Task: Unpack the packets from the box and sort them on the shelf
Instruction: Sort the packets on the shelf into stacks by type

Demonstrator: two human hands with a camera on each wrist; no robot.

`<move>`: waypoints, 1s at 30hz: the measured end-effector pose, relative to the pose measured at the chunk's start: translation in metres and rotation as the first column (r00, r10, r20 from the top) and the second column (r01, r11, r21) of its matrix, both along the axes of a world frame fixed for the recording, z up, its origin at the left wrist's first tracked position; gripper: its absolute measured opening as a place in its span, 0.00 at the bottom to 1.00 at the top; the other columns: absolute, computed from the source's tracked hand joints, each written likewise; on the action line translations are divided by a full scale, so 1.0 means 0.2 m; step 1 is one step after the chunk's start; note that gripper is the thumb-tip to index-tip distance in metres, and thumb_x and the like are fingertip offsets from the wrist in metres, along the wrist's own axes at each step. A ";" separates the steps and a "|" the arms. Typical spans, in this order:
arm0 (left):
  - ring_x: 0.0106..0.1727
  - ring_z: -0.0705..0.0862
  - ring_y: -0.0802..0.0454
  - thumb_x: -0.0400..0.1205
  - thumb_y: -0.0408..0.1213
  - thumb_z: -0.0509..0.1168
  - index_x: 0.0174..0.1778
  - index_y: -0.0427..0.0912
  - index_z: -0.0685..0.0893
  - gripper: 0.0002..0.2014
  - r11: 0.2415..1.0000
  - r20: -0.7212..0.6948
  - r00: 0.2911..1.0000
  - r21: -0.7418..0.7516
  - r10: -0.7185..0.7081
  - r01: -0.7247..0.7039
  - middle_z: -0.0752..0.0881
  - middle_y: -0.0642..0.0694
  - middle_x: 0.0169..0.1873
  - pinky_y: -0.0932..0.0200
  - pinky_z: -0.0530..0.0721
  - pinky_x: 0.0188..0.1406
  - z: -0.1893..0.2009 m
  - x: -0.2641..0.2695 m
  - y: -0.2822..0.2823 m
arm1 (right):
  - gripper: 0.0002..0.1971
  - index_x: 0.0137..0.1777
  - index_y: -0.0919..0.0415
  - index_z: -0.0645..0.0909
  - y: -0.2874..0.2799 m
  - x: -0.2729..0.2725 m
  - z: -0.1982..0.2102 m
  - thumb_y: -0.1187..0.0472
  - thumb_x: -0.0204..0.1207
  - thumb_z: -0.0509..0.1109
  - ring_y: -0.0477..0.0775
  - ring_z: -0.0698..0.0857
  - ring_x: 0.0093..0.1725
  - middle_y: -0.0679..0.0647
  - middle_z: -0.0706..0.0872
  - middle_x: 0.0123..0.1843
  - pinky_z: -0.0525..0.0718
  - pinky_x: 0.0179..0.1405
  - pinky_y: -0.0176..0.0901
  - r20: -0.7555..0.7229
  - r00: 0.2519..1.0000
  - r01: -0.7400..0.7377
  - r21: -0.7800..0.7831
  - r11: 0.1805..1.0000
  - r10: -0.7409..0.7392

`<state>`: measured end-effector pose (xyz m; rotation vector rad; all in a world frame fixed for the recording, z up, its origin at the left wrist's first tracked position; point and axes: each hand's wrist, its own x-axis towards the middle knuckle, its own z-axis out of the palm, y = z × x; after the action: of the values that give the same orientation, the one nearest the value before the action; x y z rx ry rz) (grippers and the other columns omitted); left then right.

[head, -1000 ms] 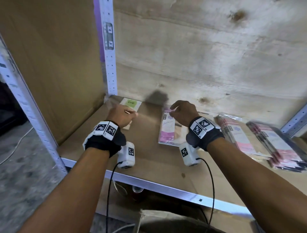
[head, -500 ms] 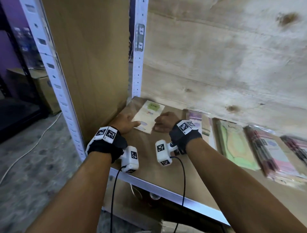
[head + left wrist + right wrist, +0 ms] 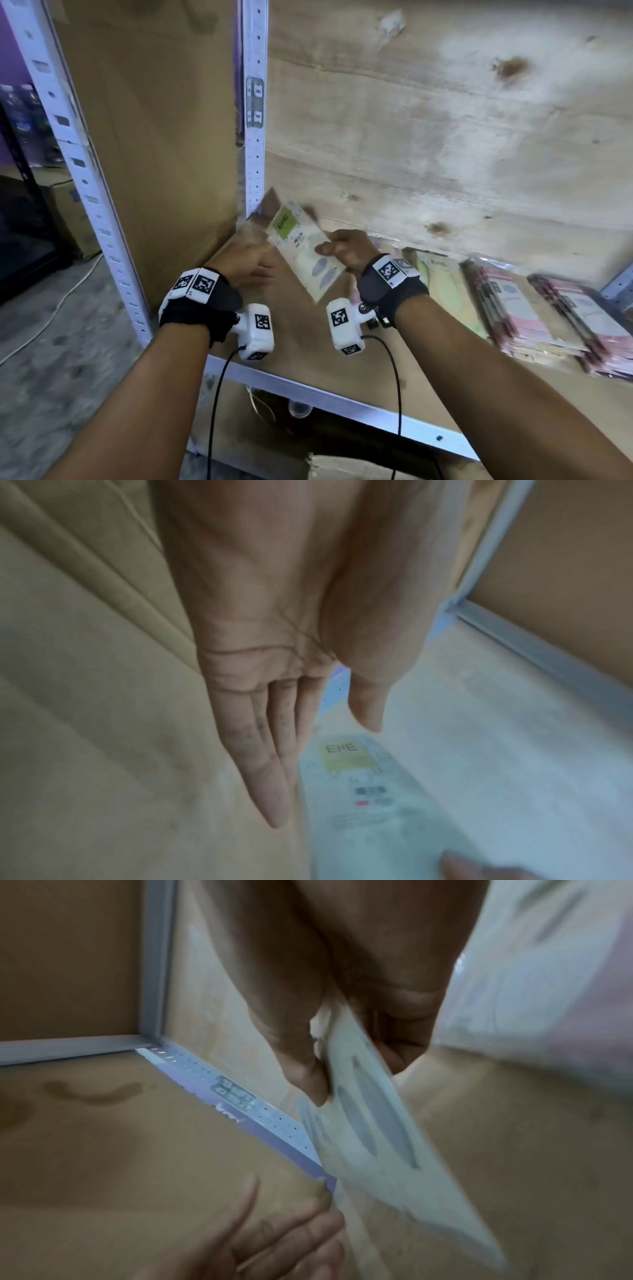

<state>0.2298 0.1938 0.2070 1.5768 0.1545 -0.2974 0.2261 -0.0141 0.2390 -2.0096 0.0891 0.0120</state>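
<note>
Head view: right hand (image 3: 346,248) pinches packet (image 3: 301,245), label end toward corner.

shelf (image 3: 308,346): brown board | on it: packet stacks (image 3: 548,308) (right side, side by side)

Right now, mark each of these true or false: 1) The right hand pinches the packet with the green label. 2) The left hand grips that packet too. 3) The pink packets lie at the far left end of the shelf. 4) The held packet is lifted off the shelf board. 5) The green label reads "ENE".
1) True: the right hand pinches the packet with the green label between thumb and fingers.
2) False: the left hand is open beside it, its fingers straight, holding nothing.
3) False: the pink packets lie towards the right end of the shelf.
4) True: it is held tilted above the board.
5) True: readable in the head and left wrist views.
</note>
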 end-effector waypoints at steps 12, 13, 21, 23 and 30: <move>0.56 0.90 0.45 0.80 0.41 0.72 0.56 0.34 0.81 0.15 0.829 0.023 0.998 -0.555 -0.061 0.064 0.88 0.33 0.54 0.58 0.91 0.39 0.17 -0.15 -0.50 | 0.15 0.53 0.48 0.87 -0.39 -0.51 0.23 0.55 0.66 0.82 0.55 0.80 0.53 0.53 0.82 0.52 0.81 0.56 0.52 0.290 0.917 -0.022 -0.648 0.761 0.274; 0.55 0.89 0.48 0.83 0.36 0.69 0.52 0.36 0.82 0.08 0.845 0.035 0.998 -0.532 -0.054 0.065 0.89 0.37 0.52 0.62 0.90 0.36 0.15 -0.16 -0.54 | 0.18 0.54 0.44 0.86 -0.44 -0.55 0.23 0.52 0.64 0.83 0.56 0.79 0.58 0.53 0.81 0.56 0.80 0.59 0.54 0.223 0.939 -0.047 -0.668 0.743 0.260; 0.51 0.88 0.50 0.81 0.34 0.71 0.66 0.37 0.83 0.17 0.933 0.058 0.985 -0.317 -0.160 0.170 0.89 0.39 0.58 0.62 0.90 0.36 0.07 -0.23 -0.73 | 0.16 0.62 0.56 0.83 -0.83 -0.76 0.04 0.53 0.77 0.76 0.47 0.82 0.54 0.53 0.86 0.59 0.79 0.49 0.34 0.214 0.969 0.162 -0.196 0.967 -0.119; 0.50 0.89 0.48 0.79 0.34 0.72 0.65 0.35 0.84 0.18 0.926 0.054 0.976 -0.307 -0.213 0.219 0.90 0.38 0.58 0.61 0.90 0.37 0.08 -0.24 -0.78 | 0.16 0.63 0.61 0.81 -0.89 -0.77 -0.02 0.55 0.79 0.74 0.49 0.84 0.41 0.58 0.87 0.48 0.80 0.37 0.35 0.117 0.979 0.167 -0.009 0.986 -0.164; 0.40 0.92 0.52 0.78 0.31 0.73 0.61 0.34 0.86 0.15 0.931 0.109 0.961 -0.244 -0.254 0.273 0.91 0.38 0.53 0.60 0.91 0.38 0.05 -0.24 -0.93 | 0.12 0.59 0.67 0.83 -0.97 -0.77 -0.06 0.61 0.81 0.72 0.49 0.84 0.49 0.52 0.87 0.48 0.76 0.51 0.36 -0.026 0.997 -0.063 0.141 0.988 0.067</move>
<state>0.1827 0.0079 0.2177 1.3469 -0.1528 -0.4492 0.0715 -0.2089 0.2261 -1.8711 0.0406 0.0882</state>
